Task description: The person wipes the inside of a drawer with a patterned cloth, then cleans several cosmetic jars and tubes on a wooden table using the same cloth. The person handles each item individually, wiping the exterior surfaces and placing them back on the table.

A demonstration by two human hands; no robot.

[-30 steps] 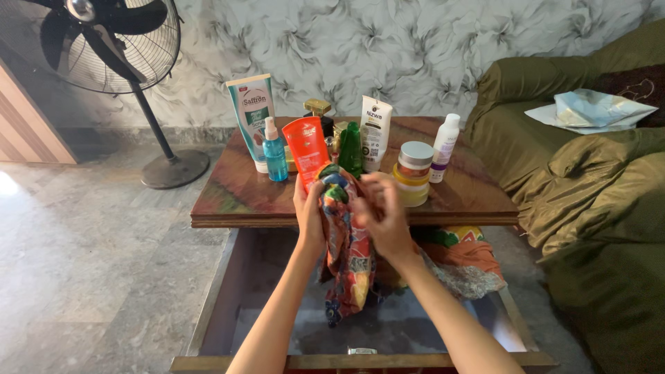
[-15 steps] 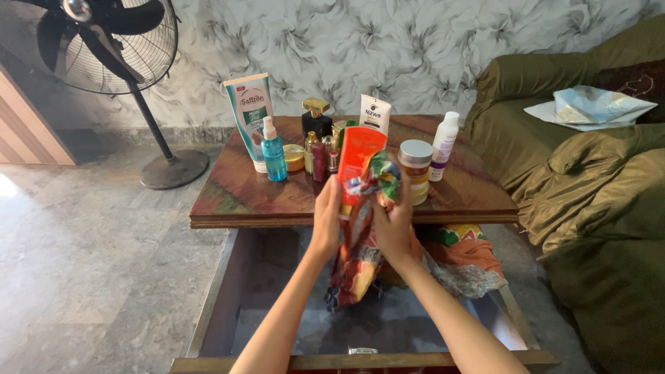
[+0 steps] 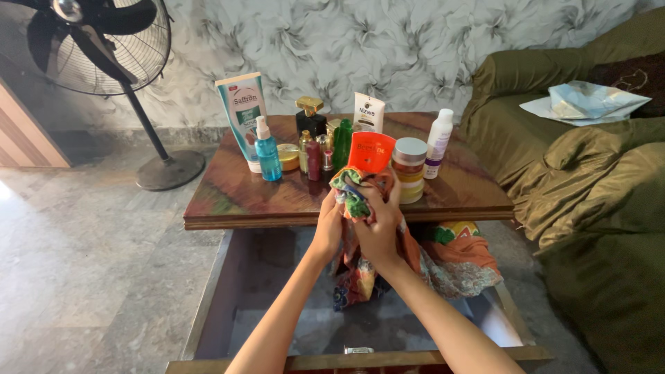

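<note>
Left hand [image 3: 328, 223]: fingers grasp the orange tube [image 3: 370, 152] near its lower end.
Right hand [image 3: 377, 221]: fingers clench the colourful cloth [image 3: 353, 197] around it.
Tube: light, smooth, probably slippery; hold mid-body.
Place: front edge of the tabletop [image 3: 235, 194].

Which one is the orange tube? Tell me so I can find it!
Look at the wooden table by the green sofa. At its front edge, two hands wrap a colourful cloth around the orange tube. It is the only bright orange, flat-topped tube, poking above the cloth.
</note>
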